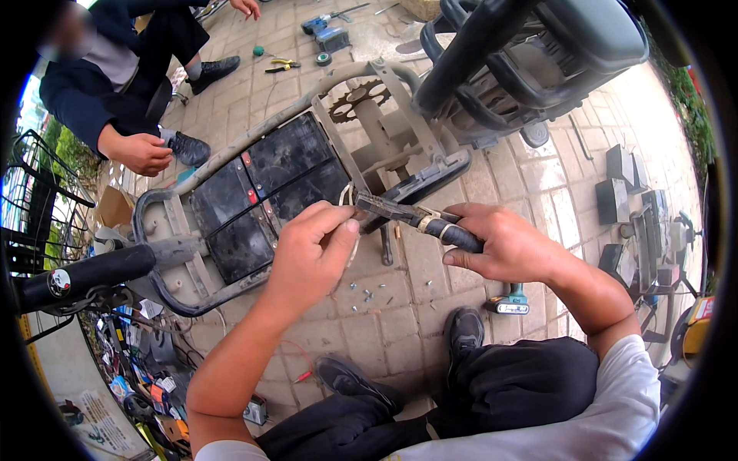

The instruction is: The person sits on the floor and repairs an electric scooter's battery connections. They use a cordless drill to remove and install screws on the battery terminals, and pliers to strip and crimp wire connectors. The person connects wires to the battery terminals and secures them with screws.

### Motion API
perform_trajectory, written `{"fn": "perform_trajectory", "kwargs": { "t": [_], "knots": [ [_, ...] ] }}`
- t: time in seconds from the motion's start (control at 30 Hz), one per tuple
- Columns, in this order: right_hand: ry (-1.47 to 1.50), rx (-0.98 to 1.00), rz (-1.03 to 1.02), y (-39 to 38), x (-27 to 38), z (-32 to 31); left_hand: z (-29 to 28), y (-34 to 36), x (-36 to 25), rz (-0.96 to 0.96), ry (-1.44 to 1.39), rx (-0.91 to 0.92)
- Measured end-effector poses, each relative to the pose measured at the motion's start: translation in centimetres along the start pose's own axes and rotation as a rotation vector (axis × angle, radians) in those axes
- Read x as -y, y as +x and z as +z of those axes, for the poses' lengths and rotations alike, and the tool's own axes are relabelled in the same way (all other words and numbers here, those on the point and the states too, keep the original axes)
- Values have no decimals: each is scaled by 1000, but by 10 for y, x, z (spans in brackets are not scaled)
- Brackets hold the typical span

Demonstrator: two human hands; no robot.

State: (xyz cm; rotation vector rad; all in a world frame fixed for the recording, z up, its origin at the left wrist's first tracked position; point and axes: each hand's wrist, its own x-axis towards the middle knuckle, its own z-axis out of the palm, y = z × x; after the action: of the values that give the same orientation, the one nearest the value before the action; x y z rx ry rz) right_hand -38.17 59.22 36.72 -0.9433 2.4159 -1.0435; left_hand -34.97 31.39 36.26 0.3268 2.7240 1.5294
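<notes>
Above the pavement, my right hand [503, 242] is wrapped round the dark handles of pliers [419, 220]. Their metal jaws point left, toward a thin white wire [347, 192]. My left hand [314, 250] pinches the wire between thumb and fingers, close to the jaws. Whether the jaws grip the wire cannot be made out. Just beyond my hands lies a vehicle frame [296, 100] of dusty metal tubes. Several black batteries [296, 157] sit in it, with red caps on some terminals. Farther along the frame shows a toothed sprocket [342, 111].
A co-worker's hand [146, 154] hangs beside the frame at left. Loose screws [369, 295] and a cordless tool [510, 301] lie near my feet. Beyond are a blue drill [327, 34] and yellow-handled pliers [283, 67]. Tools clutter the lower left; dark blocks [613, 201] stand right.
</notes>
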Motion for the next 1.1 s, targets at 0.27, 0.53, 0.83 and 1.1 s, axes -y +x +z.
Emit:
{"fn": "perform_trajectory", "kwargs": {
  "t": [0.27,0.53,0.83,1.1],
  "knots": [
    [26,84,105,-1,3,-3,1,2,2,-38,-101,-15],
    [745,310,431,-4,9,2,19,-4,14,-220,-674,-83],
    [364,14,205,-3,2,29,14,-11,10,-302,-540,-71],
    [234,9,87,0,-5,24,11,-8,3,-261,-455,-132]
  ]
}}
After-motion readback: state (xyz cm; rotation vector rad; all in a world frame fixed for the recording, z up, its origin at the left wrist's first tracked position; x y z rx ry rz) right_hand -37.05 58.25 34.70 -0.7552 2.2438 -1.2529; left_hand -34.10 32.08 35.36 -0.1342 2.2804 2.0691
